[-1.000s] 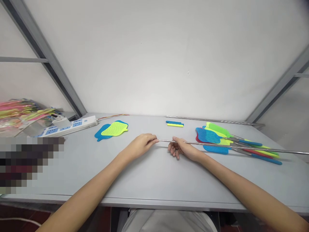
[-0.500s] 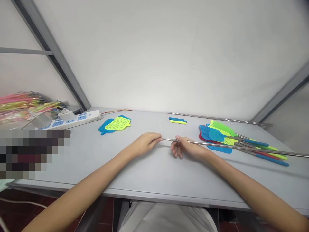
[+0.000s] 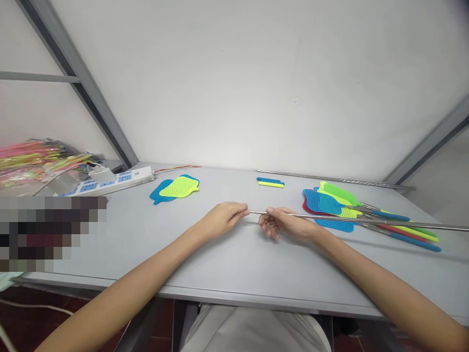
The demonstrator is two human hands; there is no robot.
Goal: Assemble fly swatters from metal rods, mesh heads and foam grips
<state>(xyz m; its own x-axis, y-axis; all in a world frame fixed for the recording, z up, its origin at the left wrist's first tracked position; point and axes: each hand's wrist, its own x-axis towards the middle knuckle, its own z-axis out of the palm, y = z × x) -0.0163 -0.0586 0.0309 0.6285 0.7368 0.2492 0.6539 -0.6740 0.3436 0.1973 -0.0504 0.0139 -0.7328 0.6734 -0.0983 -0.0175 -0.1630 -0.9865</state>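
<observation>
Between my two hands runs a long thin metal telescopic rod (image 3: 351, 219), stretching off past the right edge of the view above the table. My left hand (image 3: 227, 218) pinches its thin left end, the fingers closed over the tip. My right hand (image 3: 284, 223) holds the rod a little further along between thumb and fingers, the lower fingers loosely curled. Under the rod, to the right, lies a pile of fly swatters (image 3: 326, 203) with blue, green, yellow and red parts. Beyond my hands rest a blue grip sleeve (image 3: 269, 180) and a yellow grip sleeve (image 3: 271, 185).
Back left lie a yellow swatter head (image 3: 179, 187) and a blue swatter head (image 3: 161, 193). Further left is a white power strip (image 3: 124, 182) beside bagged colourful sticks (image 3: 32, 156). More metal rods (image 3: 330, 179) lie along the wall. A blurred-out patch covers the left edge.
The rod's right end has risen slightly. My left hand has shifted a little to the right; my right hand keeps nearly the same place and hold.
</observation>
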